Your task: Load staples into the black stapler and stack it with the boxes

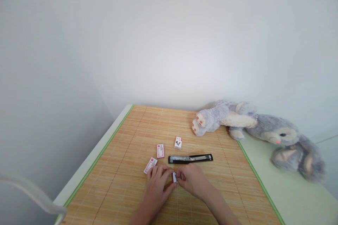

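A small red and white staple box point(174, 177) lies on the mat between my two hands. My left hand point(157, 182) grips its left side, thumb at the near edge and fingertips at the far edge. At the box's right end, the fingers of my right hand point(191, 180) are pinched together; whatever they hold is hidden. Just beyond the hands, a black stapler point(190, 158) lies opened out flat. A white box with red edges point(150, 165) touches or nearly touches my left fingers, and a similar box point(160, 150) lies farther back.
A white box with a dark printed picture point(178, 142) stands beyond the stapler. Grey plush toys point(237, 119) lie along the back right, against the wall point(169, 42). A bamboo mat point(126, 182) with green edging covers much of the table. A pale curved cable or tube point(34, 191) crosses the lower left.
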Demonstrator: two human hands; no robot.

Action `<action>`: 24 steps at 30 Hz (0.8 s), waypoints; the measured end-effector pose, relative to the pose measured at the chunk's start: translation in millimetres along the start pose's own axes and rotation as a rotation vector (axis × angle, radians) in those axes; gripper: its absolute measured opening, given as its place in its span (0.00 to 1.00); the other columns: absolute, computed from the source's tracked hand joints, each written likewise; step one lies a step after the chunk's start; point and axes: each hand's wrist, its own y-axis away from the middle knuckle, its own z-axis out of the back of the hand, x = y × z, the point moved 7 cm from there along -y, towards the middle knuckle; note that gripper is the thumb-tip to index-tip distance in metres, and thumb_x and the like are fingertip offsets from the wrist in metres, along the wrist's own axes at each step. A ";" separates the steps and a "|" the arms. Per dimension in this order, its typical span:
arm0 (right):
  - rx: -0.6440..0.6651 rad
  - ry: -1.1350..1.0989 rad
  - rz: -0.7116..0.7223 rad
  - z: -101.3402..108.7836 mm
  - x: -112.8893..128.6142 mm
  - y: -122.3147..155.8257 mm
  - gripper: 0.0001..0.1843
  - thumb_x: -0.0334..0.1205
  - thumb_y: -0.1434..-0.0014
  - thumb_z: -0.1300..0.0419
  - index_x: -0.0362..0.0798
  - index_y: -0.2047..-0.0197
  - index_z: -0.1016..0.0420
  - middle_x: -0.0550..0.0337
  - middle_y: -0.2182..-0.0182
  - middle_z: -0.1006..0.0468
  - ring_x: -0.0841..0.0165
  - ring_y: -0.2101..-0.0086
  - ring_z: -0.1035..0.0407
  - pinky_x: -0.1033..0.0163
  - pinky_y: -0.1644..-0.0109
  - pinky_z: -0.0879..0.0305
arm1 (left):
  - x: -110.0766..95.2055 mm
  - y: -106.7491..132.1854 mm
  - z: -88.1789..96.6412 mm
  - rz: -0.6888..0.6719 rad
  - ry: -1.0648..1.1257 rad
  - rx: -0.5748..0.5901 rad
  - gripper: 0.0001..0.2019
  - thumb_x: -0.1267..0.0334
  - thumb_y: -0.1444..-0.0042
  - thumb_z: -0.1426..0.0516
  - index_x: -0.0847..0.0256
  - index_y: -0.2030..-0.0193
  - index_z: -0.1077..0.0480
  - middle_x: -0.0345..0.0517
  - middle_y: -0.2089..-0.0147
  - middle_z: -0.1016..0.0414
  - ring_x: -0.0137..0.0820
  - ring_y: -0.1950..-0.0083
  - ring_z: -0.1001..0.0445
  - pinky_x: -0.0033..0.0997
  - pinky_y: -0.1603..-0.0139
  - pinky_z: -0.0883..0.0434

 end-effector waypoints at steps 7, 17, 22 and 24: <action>0.026 0.109 -0.048 -4.8 -0.2 -5.9 0.10 0.34 0.46 0.38 0.54 0.65 0.15 0.54 0.67 0.15 0.58 0.64 0.22 0.62 0.62 0.39 | -0.2 -1.3 2.6 0.009 0.027 0.019 0.16 0.53 0.39 0.38 0.45 0.44 0.27 0.45 0.45 0.26 0.43 0.41 0.32 0.49 0.38 0.40; 0.117 0.111 -0.034 -3.3 -2.4 -14.9 0.12 0.36 0.46 0.38 0.56 0.64 0.13 0.55 0.66 0.14 0.60 0.63 0.21 0.63 0.61 0.36 | 1.2 -2.5 2.5 0.024 0.048 0.028 0.15 0.53 0.40 0.37 0.45 0.46 0.27 0.42 0.46 0.26 0.42 0.42 0.32 0.49 0.37 0.43; 0.150 0.064 -0.004 0.5 -5.4 -14.0 0.11 0.38 0.47 0.38 0.55 0.64 0.13 0.57 0.67 0.14 0.62 0.66 0.22 0.65 0.65 0.40 | 0.3 -2.8 2.9 0.021 0.052 0.035 0.16 0.54 0.40 0.37 0.44 0.45 0.27 0.41 0.45 0.27 0.42 0.41 0.33 0.48 0.37 0.43; 0.165 0.040 0.011 0.2 -5.8 -15.0 0.11 0.36 0.48 0.37 0.54 0.64 0.13 0.58 0.68 0.14 0.63 0.68 0.23 0.65 0.67 0.42 | 0.5 -2.8 2.1 0.019 0.050 0.042 0.16 0.54 0.39 0.37 0.43 0.45 0.27 0.41 0.45 0.27 0.42 0.41 0.33 0.48 0.37 0.43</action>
